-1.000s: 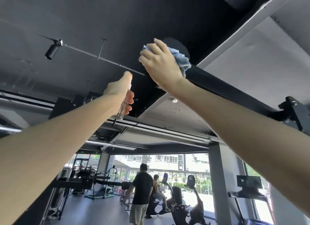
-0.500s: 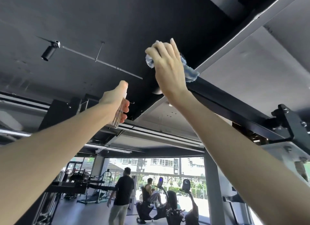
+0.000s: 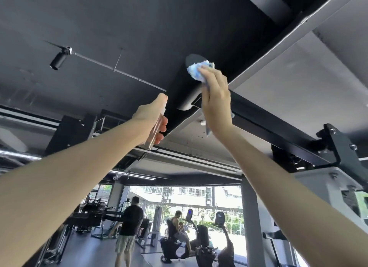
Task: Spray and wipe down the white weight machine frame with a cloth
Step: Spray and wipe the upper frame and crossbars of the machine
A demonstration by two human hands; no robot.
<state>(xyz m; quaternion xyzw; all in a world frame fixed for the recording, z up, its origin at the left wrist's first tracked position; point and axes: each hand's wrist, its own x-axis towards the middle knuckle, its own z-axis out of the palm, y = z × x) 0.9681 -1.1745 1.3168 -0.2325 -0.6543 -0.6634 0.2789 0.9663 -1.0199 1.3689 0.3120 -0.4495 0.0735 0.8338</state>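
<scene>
The person looks up, with both bare arms stretched high.

The right hand is at about 1 o'clock from the middle. Its fingers are curled round a crumpled blue and white cloth and push it up against a dark round spot at 12 o'clock. The spot is on the underside of the long black metal beam, which slopes down toward 4 o'clock. A thin bit of the cloth hangs down beside the wrist.

The left hand is just left of the middle, at 9 o'clock. It grips a small see-through plastic spray bottle, with the fingers wrapped round it and the thumb up at the top. The bottle is near the cloth but does not touch it.

The white metal machine frame is at 4 o'clock, under the black beam, where bolts join them. Neither hand touches the white part.

A black round ceiling lamp hangs at 10 o'clock. Far below, at 6 o'clock, a person in a black shirt stands on the gym floor, and another person sits by the black exercise bikes in front of big bright windows.
</scene>
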